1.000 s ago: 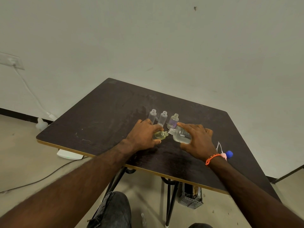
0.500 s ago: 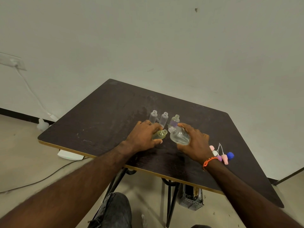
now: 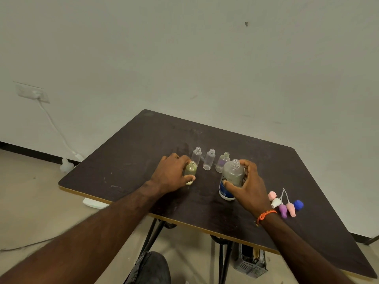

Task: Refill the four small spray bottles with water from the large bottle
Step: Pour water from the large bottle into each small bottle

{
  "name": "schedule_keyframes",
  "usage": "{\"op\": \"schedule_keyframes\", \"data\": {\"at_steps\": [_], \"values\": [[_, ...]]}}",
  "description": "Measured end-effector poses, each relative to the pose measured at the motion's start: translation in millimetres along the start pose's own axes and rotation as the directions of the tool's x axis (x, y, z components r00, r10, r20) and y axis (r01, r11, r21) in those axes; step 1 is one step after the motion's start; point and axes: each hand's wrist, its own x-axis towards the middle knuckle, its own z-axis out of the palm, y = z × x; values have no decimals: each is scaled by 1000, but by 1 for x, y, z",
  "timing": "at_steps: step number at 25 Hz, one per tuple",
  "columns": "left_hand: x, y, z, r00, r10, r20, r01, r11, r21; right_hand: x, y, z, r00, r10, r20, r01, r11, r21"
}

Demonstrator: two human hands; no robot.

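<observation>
My left hand [image 3: 171, 175] grips a small yellowish spray bottle [image 3: 191, 172] that stands upright and uncapped on the dark table [image 3: 127, 160]. My right hand [image 3: 248, 184] wraps the large clear bottle [image 3: 231, 179], upright on the table, open at the neck, with a blue label low on its side. Behind them stand three more small uncapped bottles in a row: a clear one [image 3: 196, 156], a second clear one [image 3: 209, 159] and a purple-tinted one [image 3: 223, 162].
Several loose spray heads [image 3: 284, 204] in pink, white and purple, plus a blue cap [image 3: 298, 204], lie on the table right of my right wrist. A wall socket [image 3: 31, 92] with a cable sits at the left. A grey crate [image 3: 251, 261] stands under the table.
The large bottle was tipped with its neck at the yellowish bottle; it has swung back upright and now rests on the table. The yellowish bottle has been set upright too.
</observation>
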Motion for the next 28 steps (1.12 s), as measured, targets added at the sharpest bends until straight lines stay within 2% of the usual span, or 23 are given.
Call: {"op": "schedule_keyframes", "data": {"at_steps": [3,7,18,21,24,26,28], "values": [[9,-19,-1,996,-85,-39,87,995,48,3,8,-4,997,79,-18,-77,995,68],[27,-45,-1,975,-216,-44,215,976,-29,3,16,-5,995,98,-4,-96,987,131],[48,-45,16,947,-318,-46,297,922,-249,4,24,-4,994,110,10,-110,973,202],[41,-35,10,942,-330,-63,315,933,-174,3,22,-4,993,116,11,-116,973,199],[51,-21,0,969,-208,-135,202,978,-54,2,20,-4,992,123,9,-123,972,201],[65,-10,-6,986,-139,-90,144,988,48,2,20,-4,992,127,4,-125,972,197],[82,1,-8,992,-121,42,112,977,182,1,20,-4,991,133,2,-130,970,205]]}}
